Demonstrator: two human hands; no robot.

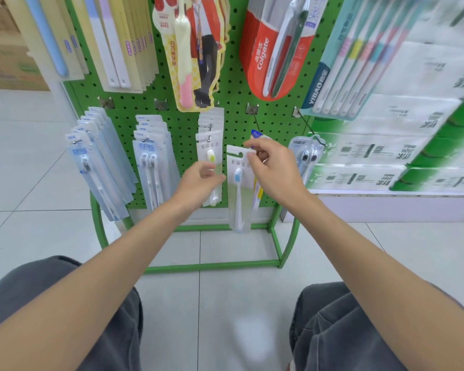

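Observation:
My right hand pinches the top of a white card pack with a blue-headed toothbrush, held in front of the green pegboard rack. A yellow-handled toothbrush pack shows behind it, partly hidden by my right hand. My left hand reaches with curled fingers to the hanging packs with a yellow-green toothbrush on the middle hook, touching the front pack's lower part. Whether it grips that pack I cannot tell.
More toothbrush packs hang on hooks at the left and centre-left; a black-headed pair hangs at the right. Colgate packs hang above. Stacked tissue packages fill the shelf at the right. My knees are below, on a tiled floor.

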